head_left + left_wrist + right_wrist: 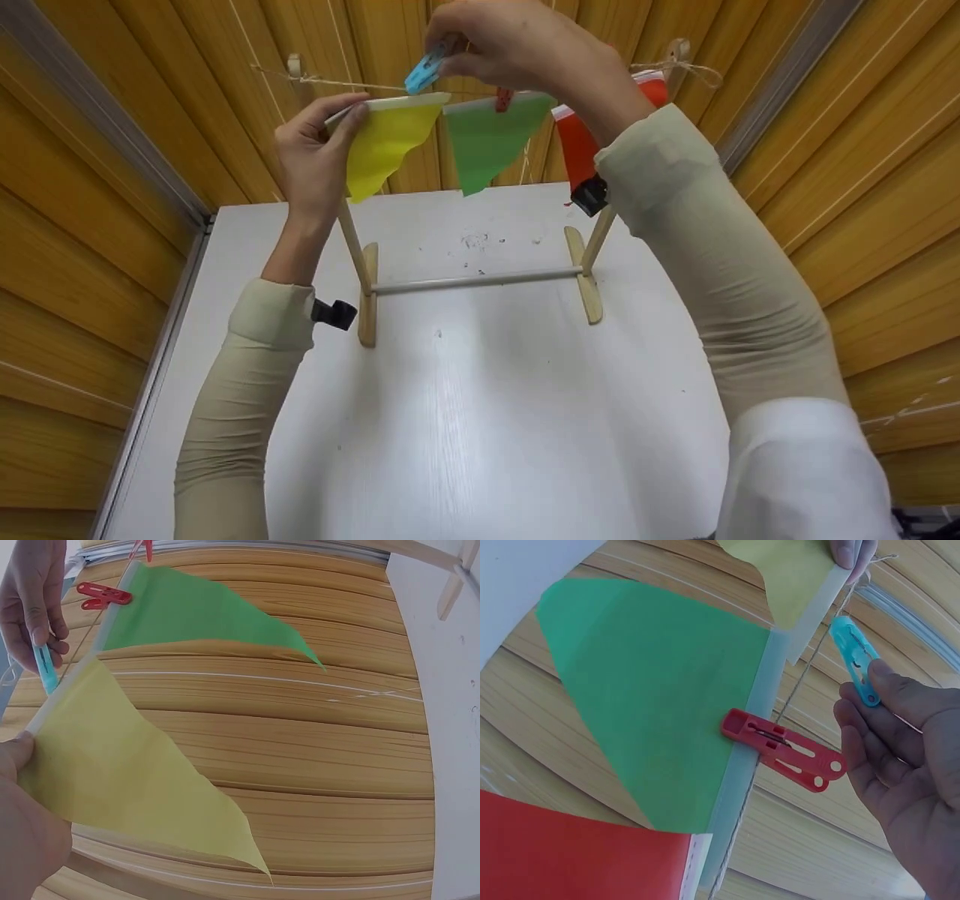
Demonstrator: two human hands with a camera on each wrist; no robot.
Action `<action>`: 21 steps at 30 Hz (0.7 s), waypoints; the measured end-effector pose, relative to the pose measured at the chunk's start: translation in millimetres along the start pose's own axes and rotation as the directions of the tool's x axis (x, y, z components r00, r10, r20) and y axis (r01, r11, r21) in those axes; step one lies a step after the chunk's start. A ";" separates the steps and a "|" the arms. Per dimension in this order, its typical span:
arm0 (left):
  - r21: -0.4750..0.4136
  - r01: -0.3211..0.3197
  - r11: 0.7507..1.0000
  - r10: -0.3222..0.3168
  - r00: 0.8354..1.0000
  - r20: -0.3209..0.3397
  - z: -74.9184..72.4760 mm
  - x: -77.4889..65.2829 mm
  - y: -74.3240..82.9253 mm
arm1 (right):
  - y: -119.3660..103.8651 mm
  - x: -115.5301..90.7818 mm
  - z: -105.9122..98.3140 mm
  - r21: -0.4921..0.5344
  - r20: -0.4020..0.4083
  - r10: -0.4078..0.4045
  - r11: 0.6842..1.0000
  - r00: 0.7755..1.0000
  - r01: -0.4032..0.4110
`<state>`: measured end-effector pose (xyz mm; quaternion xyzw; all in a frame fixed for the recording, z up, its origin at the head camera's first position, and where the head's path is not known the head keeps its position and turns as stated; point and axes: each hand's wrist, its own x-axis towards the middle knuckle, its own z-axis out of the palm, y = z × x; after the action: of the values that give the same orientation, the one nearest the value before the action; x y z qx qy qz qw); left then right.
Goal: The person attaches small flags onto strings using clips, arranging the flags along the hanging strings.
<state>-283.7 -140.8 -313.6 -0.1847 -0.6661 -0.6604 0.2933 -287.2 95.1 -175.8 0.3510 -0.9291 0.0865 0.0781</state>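
My left hand (315,150) pinches the white top edge of a yellow pennant (390,139) between thumb and fingers, close to the string (352,84). In my right hand (502,41) a light blue clothespin (425,70) is pinched by its handle end, its nose at the string just above the yellow pennant's edge. Beside the yellow one hangs a green pennant (652,690), fastened to the string by a red clothespin (780,746). A red pennant (576,146) hangs at the right, partly covered by my right forearm.
The string runs between the two uprights of a wooden stand, tied in a bow (701,73) at the right. A pale crossbar (480,280) joins the stand's feet (367,319) on the white table (450,420). Wood-plank panels (82,247) surround the table.
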 end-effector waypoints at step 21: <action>-0.065 0.018 0.998 -0.021 0.998 -0.056 6.2 1.4 -6.2 | -12.3 20.4 17.1 0.011 -0.031 -0.031 0.999 0.999 0.031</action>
<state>-289.6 -135.3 -317.3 -0.1689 -0.6376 -0.6894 0.2995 -295.6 69.3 -187.0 0.3645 -0.9217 0.0960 0.0917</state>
